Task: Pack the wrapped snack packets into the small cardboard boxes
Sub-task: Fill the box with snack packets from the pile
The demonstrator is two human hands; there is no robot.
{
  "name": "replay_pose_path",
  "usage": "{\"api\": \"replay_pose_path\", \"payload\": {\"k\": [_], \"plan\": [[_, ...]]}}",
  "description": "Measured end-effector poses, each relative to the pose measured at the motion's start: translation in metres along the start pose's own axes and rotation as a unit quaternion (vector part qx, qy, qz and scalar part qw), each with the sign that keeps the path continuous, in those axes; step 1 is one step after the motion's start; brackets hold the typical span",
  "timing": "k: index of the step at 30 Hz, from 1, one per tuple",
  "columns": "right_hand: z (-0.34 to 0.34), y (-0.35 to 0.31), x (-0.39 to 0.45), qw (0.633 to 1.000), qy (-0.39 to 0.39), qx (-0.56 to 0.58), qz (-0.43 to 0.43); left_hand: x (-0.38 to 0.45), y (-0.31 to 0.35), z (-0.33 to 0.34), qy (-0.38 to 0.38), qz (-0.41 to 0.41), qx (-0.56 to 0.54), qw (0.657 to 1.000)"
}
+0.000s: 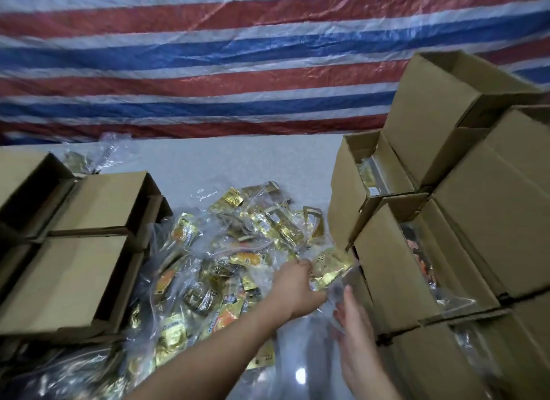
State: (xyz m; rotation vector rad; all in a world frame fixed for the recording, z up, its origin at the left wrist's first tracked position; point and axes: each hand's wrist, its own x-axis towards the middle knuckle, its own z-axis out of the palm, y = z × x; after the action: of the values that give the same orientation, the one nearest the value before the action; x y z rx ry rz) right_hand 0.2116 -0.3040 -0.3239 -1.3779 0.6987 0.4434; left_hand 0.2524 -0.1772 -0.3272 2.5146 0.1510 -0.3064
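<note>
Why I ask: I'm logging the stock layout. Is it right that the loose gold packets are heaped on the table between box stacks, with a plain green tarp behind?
Not quite: the head view shows the tarp striped red, white and blue, not plain green. The gold packets do lie heaped on the table between box stacks.

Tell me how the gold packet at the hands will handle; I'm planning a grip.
The gold packet looks floppy: its foil is creased and bends near the left hand. It is probably slippery, given the glossy clear wrap. It seems light, since the pile of packets lies loosely heaped.
</note>
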Motion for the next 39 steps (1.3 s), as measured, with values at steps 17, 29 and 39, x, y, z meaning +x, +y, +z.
{"api": "replay_pose_path", "payload": {"k": [17, 29, 39], "plan": [[0.017, -0.033, -0.164, 0.918, -0.333, 0.113, -0.185, -0.214, 0.037, -0.113, 0.210, 0.155, -0.039, 0.964], [-0.028, 0.050, -0.181, 0.877, -0.305, -0.270, -0.254, -0.320, -0.114, 0.043, -0.029, -0.107, -0.208, 0.972], [-0.035, 0.103, -0.150, 0.614, -0.409, -0.648, -0.186, -0.327, -0.116, 0.058, -0.003, -0.119, -0.344, 0.931]]}}
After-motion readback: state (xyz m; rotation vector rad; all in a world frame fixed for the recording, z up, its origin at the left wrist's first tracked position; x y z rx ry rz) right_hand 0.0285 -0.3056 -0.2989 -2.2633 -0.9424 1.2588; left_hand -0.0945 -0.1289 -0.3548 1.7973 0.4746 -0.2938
